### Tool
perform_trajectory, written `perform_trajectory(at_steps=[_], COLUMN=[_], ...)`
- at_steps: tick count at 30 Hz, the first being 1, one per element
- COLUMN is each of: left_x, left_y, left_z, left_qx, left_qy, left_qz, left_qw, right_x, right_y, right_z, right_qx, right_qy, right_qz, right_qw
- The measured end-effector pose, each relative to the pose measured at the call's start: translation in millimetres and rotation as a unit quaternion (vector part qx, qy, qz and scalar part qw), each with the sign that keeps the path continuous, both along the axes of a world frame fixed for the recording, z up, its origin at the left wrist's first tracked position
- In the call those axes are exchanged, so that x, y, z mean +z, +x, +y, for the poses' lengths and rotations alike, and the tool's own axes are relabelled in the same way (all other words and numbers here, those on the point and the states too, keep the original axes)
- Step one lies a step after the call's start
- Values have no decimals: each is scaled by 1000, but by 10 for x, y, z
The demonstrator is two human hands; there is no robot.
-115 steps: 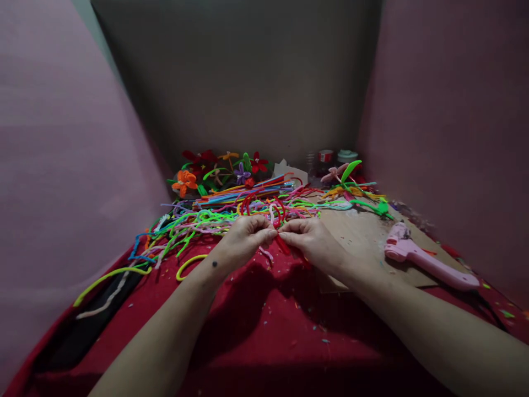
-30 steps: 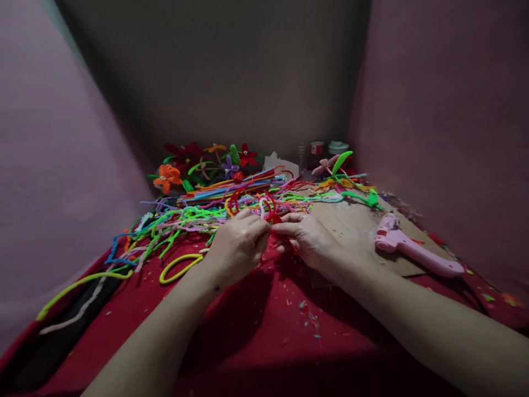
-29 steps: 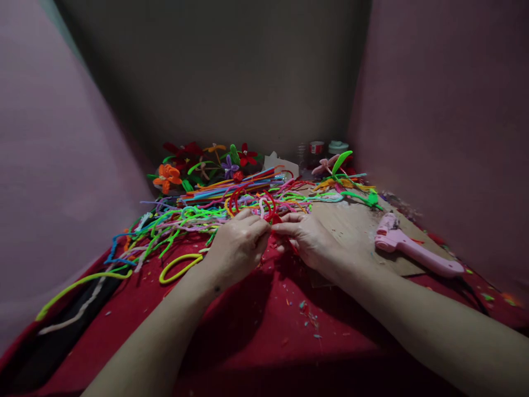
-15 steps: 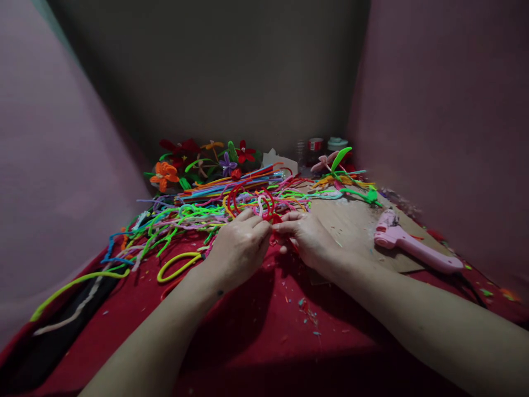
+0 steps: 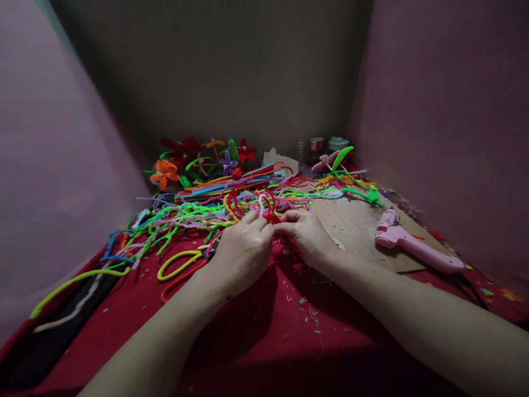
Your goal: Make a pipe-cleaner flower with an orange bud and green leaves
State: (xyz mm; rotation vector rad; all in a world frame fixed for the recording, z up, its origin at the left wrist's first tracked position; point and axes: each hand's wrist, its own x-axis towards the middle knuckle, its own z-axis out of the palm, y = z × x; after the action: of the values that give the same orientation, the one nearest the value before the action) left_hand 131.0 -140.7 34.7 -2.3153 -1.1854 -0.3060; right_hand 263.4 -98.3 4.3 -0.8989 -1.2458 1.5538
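Red pipe cleaners (image 5: 273, 218), bent into loops, are pinched between my two hands near the middle of the table. My left hand (image 5: 248, 248) is closed around them from the left, its fingertips mostly hidden behind the knuckles. From the other side my right hand (image 5: 303, 234) grips the red piece between thumb and forefinger. A pale pink pipe cleaner (image 5: 261, 204) curves up just above my left fingers. Under my left wrist lie yellow and red loop handles (image 5: 178, 264), perhaps of scissors, partly covered.
Tangled coloured pipe cleaners (image 5: 185, 212) spread behind and left of my hands. A pink glue gun (image 5: 417, 248) rests at right, beside a cardboard sheet (image 5: 351, 220). Pipe-cleaner flowers (image 5: 165, 173) stand at the back. Small scraps (image 5: 308, 309) dot the red cloth (image 5: 248, 342).
My left hand has turned slightly and shifted right, uncovering more of the red loop handle. My right fingers have drawn together on the red piece.
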Motion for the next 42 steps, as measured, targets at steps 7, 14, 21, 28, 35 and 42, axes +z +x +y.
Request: perform_trajectory(at_steps=[7,14,21,28,35,42], left_x=[-27,43,78,55,32,24], left_y=[60,-28,-133,-37,-96,-30], left_z=[-48,50,116,-12,120,117], left_qx=[-29,-123,-142,-64,52,7], left_qy=[-14,-96,-67,-4,-250,-417], left_qz=[-16,-214,-189,-53,-533,-680], left_qw=[999,964,969,997,807,603], right_x=[-57,-97,-48,-165,-63,-55], right_y=[-17,-2,14,-34,-2,-13], right_z=[46,109,117,105,73,55], right_qx=[40,77,55,120,99,113], right_qy=[-65,-80,-79,-57,-52,-22], right_qz=[74,162,134,155,160,112], right_qw=[994,981,986,979,981,987])
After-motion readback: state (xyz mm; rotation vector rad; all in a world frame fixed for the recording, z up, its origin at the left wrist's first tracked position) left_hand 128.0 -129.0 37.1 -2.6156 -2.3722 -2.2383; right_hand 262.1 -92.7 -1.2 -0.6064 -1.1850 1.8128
